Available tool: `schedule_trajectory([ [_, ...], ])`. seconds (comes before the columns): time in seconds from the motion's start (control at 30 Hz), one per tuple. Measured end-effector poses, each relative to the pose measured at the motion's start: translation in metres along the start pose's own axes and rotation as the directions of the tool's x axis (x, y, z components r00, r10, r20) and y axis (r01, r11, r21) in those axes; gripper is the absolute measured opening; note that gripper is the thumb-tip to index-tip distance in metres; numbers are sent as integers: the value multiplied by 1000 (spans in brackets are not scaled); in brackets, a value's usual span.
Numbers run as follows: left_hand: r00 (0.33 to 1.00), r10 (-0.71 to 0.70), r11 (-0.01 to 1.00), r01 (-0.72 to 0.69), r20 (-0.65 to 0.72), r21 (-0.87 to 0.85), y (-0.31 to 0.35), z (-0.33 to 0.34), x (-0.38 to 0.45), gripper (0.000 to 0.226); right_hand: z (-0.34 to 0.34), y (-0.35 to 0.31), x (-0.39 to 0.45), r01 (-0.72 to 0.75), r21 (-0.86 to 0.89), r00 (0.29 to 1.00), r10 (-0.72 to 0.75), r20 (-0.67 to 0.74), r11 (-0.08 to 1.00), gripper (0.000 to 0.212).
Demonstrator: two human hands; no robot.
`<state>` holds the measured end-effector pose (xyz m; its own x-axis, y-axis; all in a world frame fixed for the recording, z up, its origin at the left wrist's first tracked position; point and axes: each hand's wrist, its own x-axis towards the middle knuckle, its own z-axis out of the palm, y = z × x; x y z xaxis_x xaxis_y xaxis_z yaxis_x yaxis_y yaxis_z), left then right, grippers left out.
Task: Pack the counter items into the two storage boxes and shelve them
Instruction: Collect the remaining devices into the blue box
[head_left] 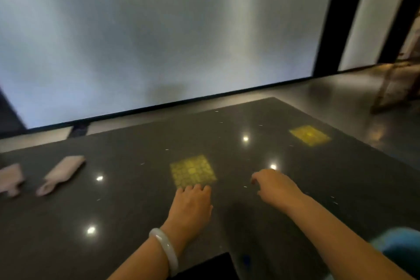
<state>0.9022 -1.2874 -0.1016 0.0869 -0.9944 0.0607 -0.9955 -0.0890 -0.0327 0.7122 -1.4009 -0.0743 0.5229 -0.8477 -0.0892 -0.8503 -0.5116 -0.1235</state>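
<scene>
pale blurred wall (159,29), glossy dark floor (329,93), two dark doorways (338,25)

Whole view motion-blurred; pink item (10,179) cut by left edge; left hand (193,200) fingertips unclear.

Place: looked like a home interior, though blurred.
Counter: a dark polished stone countertop (141,188) filled the foreground, mirroring ceiling lights.
Wall: a plain pale wall (159,29) stood at 12 o'clock.
Doorway: a dark opening (338,25) showed at 2 o'clock.
</scene>
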Motion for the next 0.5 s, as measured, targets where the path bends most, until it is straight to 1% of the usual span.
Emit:
schedule_trajectory([
  [0.1, 985, -173, 984, 172, 11, 36, -57, 3, -33, 34, 9, -67, 31, 164, -20, 985, -163, 52, 986, 34],
  [0.27, 917, -397, 918, 397, 38, 16, -138, 4, -86, 37, 22, -173, 65, 340, -18, 934, -335, 126, 940, 38],
  [0.37, 864, -503, 864, 503, 40, 2, -179, 5, -112, 34, 29, -228, 80, 421, -18, 895, -413, 170, 907, 38],
  [0.5, 803, -592, 805, 593, 70, 2, -233, 12, -135, 39, 37, -294, 102, 490, -29, 857, -476, 198, 871, 35],
])
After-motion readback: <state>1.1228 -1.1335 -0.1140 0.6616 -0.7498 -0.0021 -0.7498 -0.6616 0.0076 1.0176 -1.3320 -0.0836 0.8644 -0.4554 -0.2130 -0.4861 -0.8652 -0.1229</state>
